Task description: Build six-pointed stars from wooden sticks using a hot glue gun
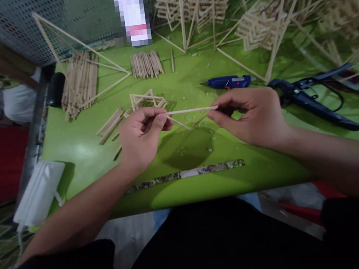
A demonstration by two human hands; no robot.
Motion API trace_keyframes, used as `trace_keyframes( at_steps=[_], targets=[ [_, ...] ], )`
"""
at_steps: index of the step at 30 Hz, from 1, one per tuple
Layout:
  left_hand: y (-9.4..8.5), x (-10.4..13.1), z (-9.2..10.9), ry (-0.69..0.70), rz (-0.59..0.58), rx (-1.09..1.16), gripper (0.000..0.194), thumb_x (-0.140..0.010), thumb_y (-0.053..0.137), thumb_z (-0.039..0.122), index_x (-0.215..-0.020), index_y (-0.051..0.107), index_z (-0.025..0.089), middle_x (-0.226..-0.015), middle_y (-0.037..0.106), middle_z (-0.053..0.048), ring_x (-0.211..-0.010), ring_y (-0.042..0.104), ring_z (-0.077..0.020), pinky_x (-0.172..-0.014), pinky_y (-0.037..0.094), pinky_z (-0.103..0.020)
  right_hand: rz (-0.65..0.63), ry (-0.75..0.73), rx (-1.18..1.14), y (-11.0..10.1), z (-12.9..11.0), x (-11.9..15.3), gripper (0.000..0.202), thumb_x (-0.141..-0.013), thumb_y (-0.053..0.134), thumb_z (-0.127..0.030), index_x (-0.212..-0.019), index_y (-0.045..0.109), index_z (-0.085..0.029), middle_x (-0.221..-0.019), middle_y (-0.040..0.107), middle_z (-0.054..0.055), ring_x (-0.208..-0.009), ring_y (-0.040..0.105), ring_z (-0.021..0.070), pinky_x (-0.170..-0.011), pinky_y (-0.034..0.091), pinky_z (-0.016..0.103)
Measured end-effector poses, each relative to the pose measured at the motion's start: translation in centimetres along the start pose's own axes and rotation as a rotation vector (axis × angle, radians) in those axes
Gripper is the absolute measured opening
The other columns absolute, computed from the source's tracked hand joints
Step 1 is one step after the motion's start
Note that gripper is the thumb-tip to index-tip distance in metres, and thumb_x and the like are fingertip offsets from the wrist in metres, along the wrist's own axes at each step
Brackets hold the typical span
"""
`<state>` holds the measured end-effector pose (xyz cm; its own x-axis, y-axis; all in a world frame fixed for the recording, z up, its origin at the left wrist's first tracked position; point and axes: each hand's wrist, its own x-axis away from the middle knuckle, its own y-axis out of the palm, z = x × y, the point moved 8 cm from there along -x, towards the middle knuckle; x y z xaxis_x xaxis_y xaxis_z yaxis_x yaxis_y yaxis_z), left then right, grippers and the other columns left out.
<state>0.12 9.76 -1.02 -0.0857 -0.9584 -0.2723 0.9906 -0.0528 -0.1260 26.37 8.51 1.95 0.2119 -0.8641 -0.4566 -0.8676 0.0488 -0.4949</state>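
A small triangle of thin wooden sticks is stretched between my two hands above the green table. My left hand pinches its left corner between thumb and fingers. At the opposite corner, my right hand pinches the end of the upper stick. Two shorter-looking sides meet in a point below. Just behind my left hand lie small joined stick shapes and a few loose sticks. A blue glue gun with a red light rests behind my right hand.
Bundled sticks and a shorter pile lie at the back left. Large stick frames fill the back right. Black-handled cutters lie at right. A patterned strip lies near the front edge, a white power strip at left.
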Motion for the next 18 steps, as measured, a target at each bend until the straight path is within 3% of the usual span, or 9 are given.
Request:
trace_keyframes(
  at_steps=[4, 8, 14, 18],
  targets=[
    [-0.1, 0.0, -0.1, -0.009, -0.008, -0.007, 0.009, -0.107, 0.089, 0.029, -0.11, 0.089, 0.021, -0.095, 0.088, -0.005, -0.083, 0.086, -0.0168, -0.082, 0.077, -0.031, -0.029, 0.004, -0.083, 0.0, -0.2, -0.1, 0.003, -0.099, 0.085, -0.022, -0.101, 0.085, -0.024, -0.081, 0.082, 0.001, -0.066, 0.073, 0.0164, -0.061, 0.06, 0.032],
    [-0.1, 0.0, -0.2, -0.012, -0.004, -0.004, 0.007, -0.107, 0.088, 0.027, -0.109, 0.089, 0.021, -0.094, 0.088, -0.005, -0.082, 0.086, -0.0166, -0.082, 0.077, -0.032, -0.08, 0.106, -0.261, 0.4, 0.7, 0.0, 0.011, -0.105, 0.079, -0.026, -0.112, 0.087, -0.024, -0.092, 0.087, 0.004, -0.067, 0.075, 0.0166, -0.059, 0.063, 0.032],
    [-0.1, 0.0, -0.1, -0.005, 0.003, -0.036, 0.009, -0.106, 0.089, 0.029, -0.109, 0.088, 0.021, -0.092, 0.087, -0.004, -0.082, 0.086, -0.0175, -0.084, 0.078, -0.033, -0.109, 0.176, -0.296, 0.7, 0.9, 0.0, 0.006, -0.098, 0.088, -0.028, -0.104, 0.088, -0.026, -0.089, 0.086, 0.002, -0.068, 0.074, 0.0174, -0.058, 0.063, 0.032],
    [-0.1, 0.1, -0.2, 0.001, -0.004, -0.031, 0.01, -0.107, 0.088, 0.03, -0.11, 0.088, 0.021, -0.093, 0.087, -0.005, -0.082, 0.086, -0.0172, -0.083, 0.077, -0.033, -0.123, 0.213, -0.307, 1.0, 1.1, 0.1, 0.013, -0.106, 0.083, -0.037, -0.102, 0.087, -0.025, -0.086, 0.085, 0.003, -0.064, 0.075, 0.0174, -0.056, 0.061, 0.033]
  ],
)
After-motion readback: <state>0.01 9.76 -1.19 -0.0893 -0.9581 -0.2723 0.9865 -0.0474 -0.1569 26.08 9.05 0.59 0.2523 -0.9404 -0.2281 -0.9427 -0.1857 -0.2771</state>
